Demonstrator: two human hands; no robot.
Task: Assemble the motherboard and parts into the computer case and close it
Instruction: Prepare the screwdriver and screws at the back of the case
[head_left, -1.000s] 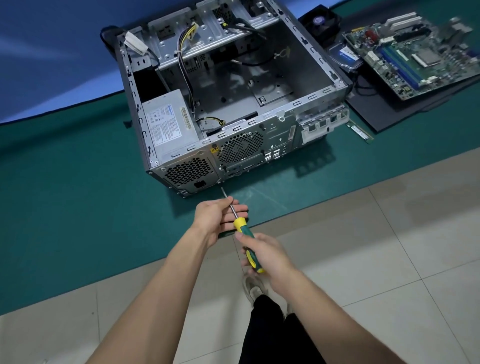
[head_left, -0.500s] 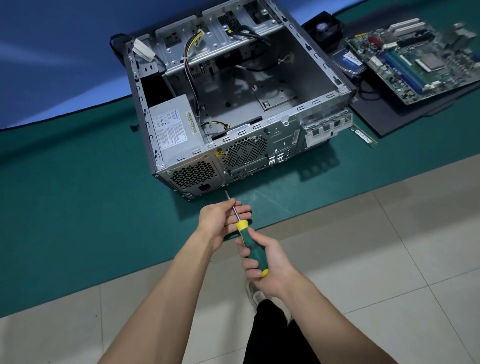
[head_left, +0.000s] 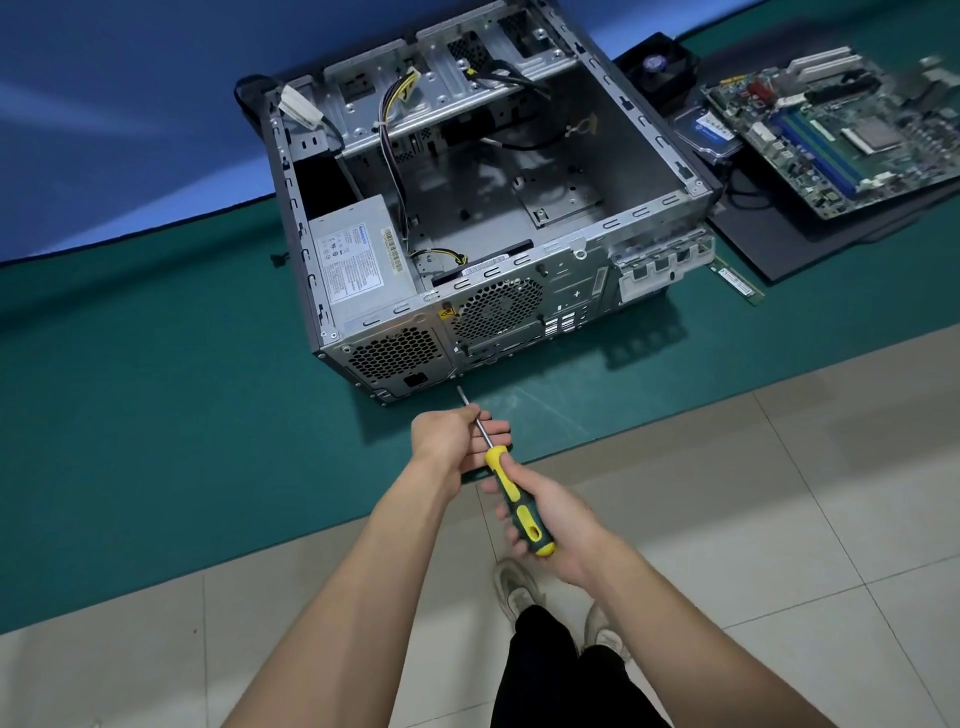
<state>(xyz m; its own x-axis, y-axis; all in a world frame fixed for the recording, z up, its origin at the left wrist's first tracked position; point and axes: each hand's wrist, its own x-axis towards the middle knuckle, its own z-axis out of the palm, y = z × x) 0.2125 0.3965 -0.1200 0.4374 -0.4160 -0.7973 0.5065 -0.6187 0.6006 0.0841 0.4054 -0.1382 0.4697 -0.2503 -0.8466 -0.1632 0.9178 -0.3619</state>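
An open metal computer case (head_left: 582, 260) lies on its side on the green mat, its power supply (head_left: 358, 260) at the near left corner and no board inside. The motherboard (head_left: 852, 130) rests on a black panel at the far right. My right hand (head_left: 545, 514) grips the yellow-green handle of a screwdriver (head_left: 511, 491). Its shaft runs over the fingers of my left hand (head_left: 457, 441), which lies under it with fingers lightly curled round the shaft. The tip points at the case's rear panel, just short of it.
A black fan cooler (head_left: 657, 67) and a hard drive (head_left: 709, 130) lie between case and motherboard. A memory stick (head_left: 737, 283) lies on the mat by the black panel (head_left: 800, 244). The mat's edge meets beige floor tiles; my shoes and legs are below.
The view has shifted so the case sits further right in frame. My hands keep the screwdriver in the same hold, with the right hand slid a little lower on the handle.
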